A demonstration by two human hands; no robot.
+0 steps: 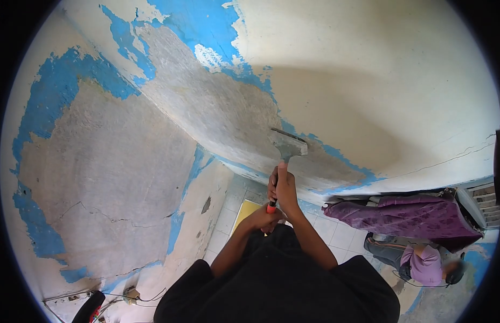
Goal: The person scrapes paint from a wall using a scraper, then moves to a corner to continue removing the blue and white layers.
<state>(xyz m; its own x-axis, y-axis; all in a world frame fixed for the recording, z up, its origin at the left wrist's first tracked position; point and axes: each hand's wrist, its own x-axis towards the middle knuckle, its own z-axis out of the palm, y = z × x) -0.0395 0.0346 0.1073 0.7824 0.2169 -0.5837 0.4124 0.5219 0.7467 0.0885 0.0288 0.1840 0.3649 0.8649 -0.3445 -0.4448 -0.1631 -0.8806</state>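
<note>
A wide-bladed wall scraper with a dark, red-banded handle is held in front of me. Its blade edge lies against or very close to the wall, at a bare grey patch bordered by blue paint. My right hand is closed around the upper handle, with the thumb stretched along it toward the blade. Lower down, my left hand grips the handle near the red band. Cream paint covers the wall above and to the right of the blade.
On the left, another wall has a large bare grey area with cracks. A purple cloth covers something at the right. Below it is a person in a pink top. A yellow item lies on the tiled floor. Cables run at lower left.
</note>
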